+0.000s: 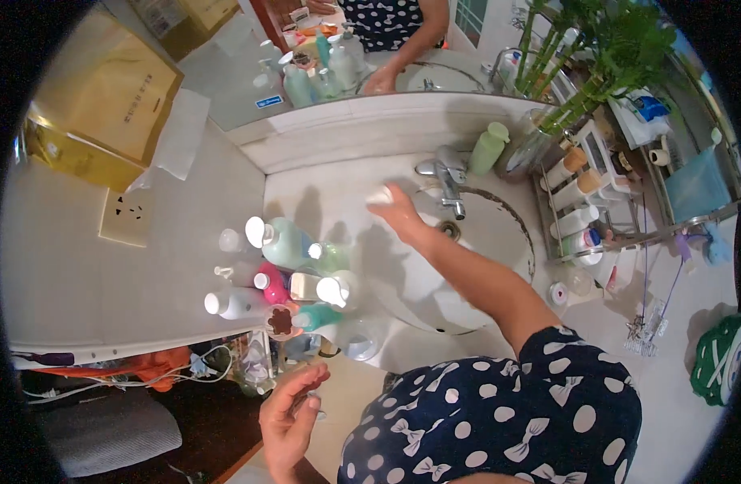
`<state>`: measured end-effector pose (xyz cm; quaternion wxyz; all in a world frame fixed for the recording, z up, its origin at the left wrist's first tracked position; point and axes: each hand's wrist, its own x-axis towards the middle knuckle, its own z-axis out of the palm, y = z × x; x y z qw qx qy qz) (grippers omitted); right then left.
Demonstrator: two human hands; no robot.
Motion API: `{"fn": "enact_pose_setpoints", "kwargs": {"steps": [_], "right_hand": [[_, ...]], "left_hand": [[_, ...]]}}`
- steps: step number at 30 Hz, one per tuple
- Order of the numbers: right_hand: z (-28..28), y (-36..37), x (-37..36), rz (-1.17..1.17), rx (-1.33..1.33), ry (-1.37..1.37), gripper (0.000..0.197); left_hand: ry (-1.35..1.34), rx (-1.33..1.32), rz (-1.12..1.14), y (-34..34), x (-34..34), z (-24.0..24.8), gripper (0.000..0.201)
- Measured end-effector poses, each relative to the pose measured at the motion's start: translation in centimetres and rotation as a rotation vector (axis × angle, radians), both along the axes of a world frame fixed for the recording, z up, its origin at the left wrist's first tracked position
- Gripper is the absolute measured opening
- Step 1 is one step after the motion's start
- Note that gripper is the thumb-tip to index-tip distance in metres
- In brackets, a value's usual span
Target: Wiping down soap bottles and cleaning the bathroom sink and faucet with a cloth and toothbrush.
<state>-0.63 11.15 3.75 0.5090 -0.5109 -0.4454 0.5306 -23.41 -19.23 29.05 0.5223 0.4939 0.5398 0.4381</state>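
Observation:
My right hand (398, 214) reaches over the counter at the back left of the sink (411, 298). Its fingers are closed around a small white object (380, 196), whose kind I cannot make out. The chrome faucet (449, 181) stands just to its right. Low in view, my left hand (288, 415) is raised in front of the counter with its fingers curled toward the thumb. A pale bit shows beside the thumb, too small to name. Nearest to that hand are a teal bottle (315, 316) and a clear container (361, 340).
Several bottles crowd the counter's left, among them a pale green pump bottle (288, 244) and a pink bottle (272, 282). A green bottle (490, 148) and a glass vase (525, 149) with bamboo stand behind the sink. A wire rack (552, 218) holds toiletries at right. A mirror runs along the back.

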Motion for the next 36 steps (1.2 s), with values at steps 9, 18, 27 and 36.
{"fn": "enact_pose_setpoints", "kwargs": {"steps": [9,18,27,36], "right_hand": [[1.5,10.1,-8.3,0.364,0.465,-1.545,0.033],[-1.1,11.0,-10.8,0.064,0.633,-1.403,0.017],[-0.1,14.9,-15.9,0.482,1.133,-1.302,0.015],[-1.0,14.2,-15.3,0.435,1.029,-1.358,0.033]], "left_hand": [[0.042,-0.055,0.29,-0.8,-2.3,-1.2,0.036],[-0.037,-0.119,0.318,1.8,-2.8,-2.7,0.032],[0.033,-0.141,0.238,2.3,-3.0,-3.1,0.027],[0.076,-0.125,0.246,3.8,-3.5,-3.5,0.028]]}}
